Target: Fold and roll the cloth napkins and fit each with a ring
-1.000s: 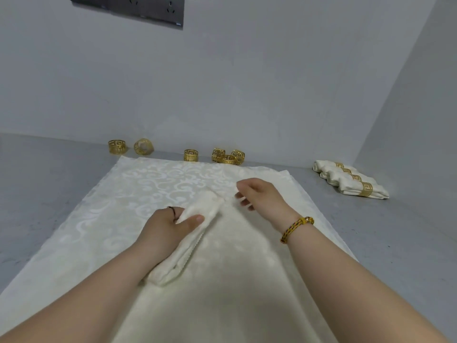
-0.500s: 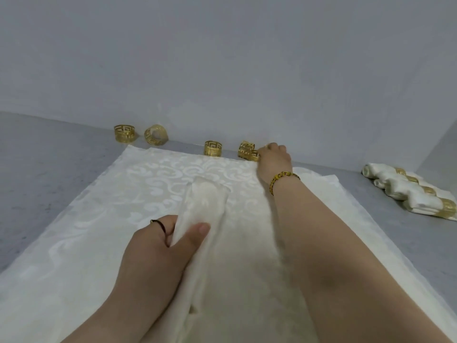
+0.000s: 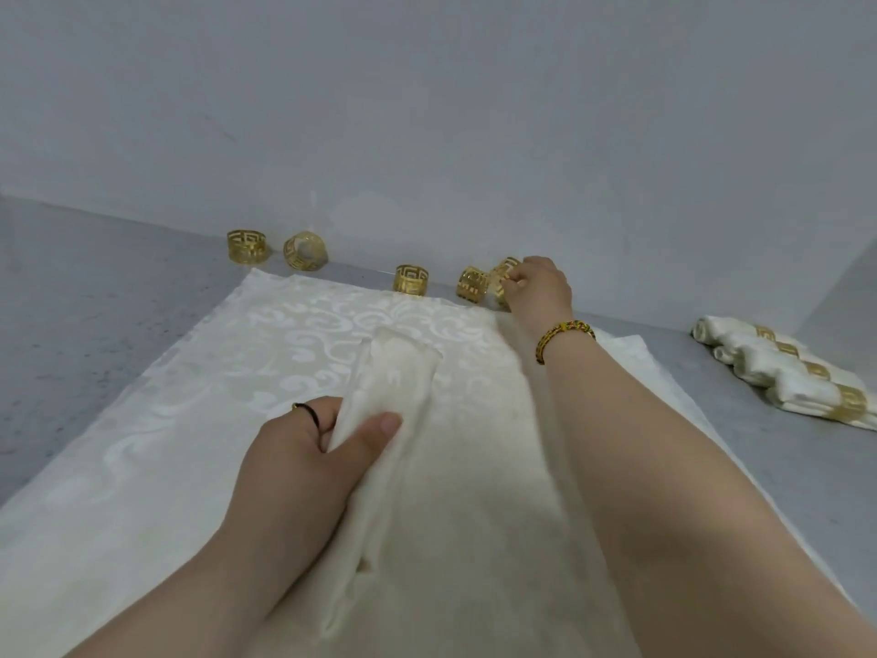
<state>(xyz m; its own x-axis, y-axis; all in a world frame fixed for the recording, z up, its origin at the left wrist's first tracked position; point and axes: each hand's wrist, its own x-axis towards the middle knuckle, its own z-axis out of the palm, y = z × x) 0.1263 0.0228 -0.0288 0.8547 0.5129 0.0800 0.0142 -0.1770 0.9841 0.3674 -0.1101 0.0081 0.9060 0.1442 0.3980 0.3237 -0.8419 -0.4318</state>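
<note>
Your left hand (image 3: 303,463) grips the rolled napkin (image 3: 396,372), thumb on top. Your right hand (image 3: 541,292) pinches a gold ring (image 3: 502,280) at the back edge of the counter (image 3: 95,325).

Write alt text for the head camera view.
A person's left hand grips a rolled napkin lying on a patterned white cloth, while the right hand reaches to the far wall and pinches a gold ring. Other loose rings sit along the wall; finished ringed napkins lie on the grey table at right.
</note>
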